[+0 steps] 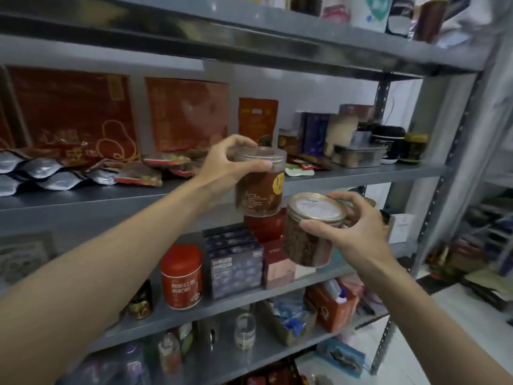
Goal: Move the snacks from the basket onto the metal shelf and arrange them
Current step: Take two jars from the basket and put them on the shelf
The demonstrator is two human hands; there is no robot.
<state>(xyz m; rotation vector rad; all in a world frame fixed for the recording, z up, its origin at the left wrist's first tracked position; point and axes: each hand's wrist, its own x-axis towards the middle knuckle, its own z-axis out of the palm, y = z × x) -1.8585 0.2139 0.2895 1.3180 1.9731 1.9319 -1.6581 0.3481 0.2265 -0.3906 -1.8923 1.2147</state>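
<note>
Placing could be fouled: clear-lidded jar [259, 182] is pinched at its lid by the left hand [230, 162] before the metal shelf [361, 177] edge, foil-topped jar [309, 234] is clasped in the right hand [358, 226] just below, so sachets [172, 165] beyond the left hand may be knocked off.

soft, even indoor light, brightest at the right over the white floor [408, 345]; pale glare streaks the underside of the top shelf [249, 43] and the foil lid [316, 207]. the whole frame is slightly smeared, and the straight shelf edges bow and blur toward the corners.
</note>
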